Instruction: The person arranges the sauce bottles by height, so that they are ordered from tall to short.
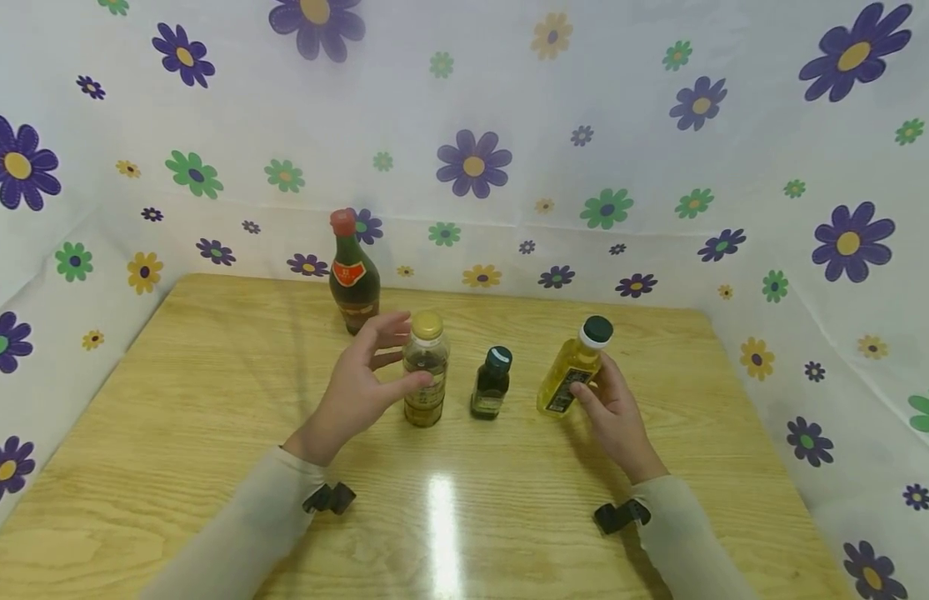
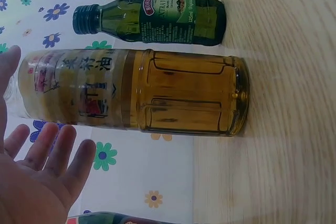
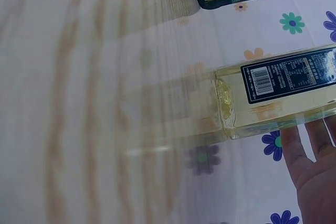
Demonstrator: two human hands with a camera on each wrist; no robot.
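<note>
In the head view my left hand (image 1: 352,392) is spread around a gold-capped glass oil bottle (image 1: 424,404), thumb in front and fingers to its left. The left wrist view shows this amber oil bottle (image 2: 189,93) upright on the table, with the fingers of my left hand (image 2: 37,187) loosely extended beside its upper part. My right hand (image 1: 616,412) grips a clear bottle of yellow oil (image 1: 565,375) with a green cap, thumb across its dark label. That bottle leans to the right; its base (image 3: 224,103) appears raised in the right wrist view. Between both hands stands a small green olive oil bottle (image 1: 490,387).
A taller dark bottle (image 1: 357,287) with a red cap stands behind my left hand. The wooden table (image 1: 209,392) meets a flower-patterned cloth (image 1: 509,100) at the back and sides. Light reflects off the table in front.
</note>
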